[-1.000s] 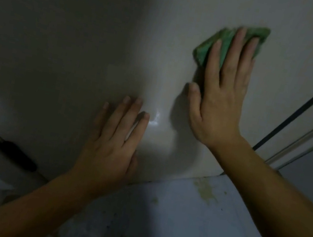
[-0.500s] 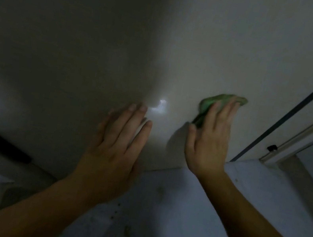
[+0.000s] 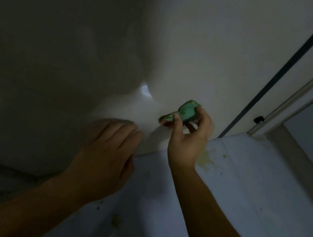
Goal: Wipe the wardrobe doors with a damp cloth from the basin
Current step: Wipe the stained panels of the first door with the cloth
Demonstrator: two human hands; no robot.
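Head view is showing the pale wardrobe door [image 3: 186,40] filling everything above and ahead of both hands, its bottom edge running just under the fingertips. The grey floor [image 3: 262,199] is lying below the wrists and out to the right of the right hand. The left hand [image 3: 108,151] is reaching toward the door's lower part with fingers straight and together, gripping nothing; blur is hiding whether it is touching the panel. The right hand [image 3: 189,138] is pinching the green cloth [image 3: 187,111] between thumb and curled fingers, so the cloth is sitting bunched at its fingertips, near the door but seemingly not flat on it. A dark seam [image 3: 286,64] is rising to the right of that hand, and a yellowish stain [image 3: 204,160] is lying just beside its wrist. No basin is showing.

Judging from this, the cloth is wanting refolding: spreading it flat under the palm, then pressing evenly along the bottom strip toward the seam, should be leaving no missed band.
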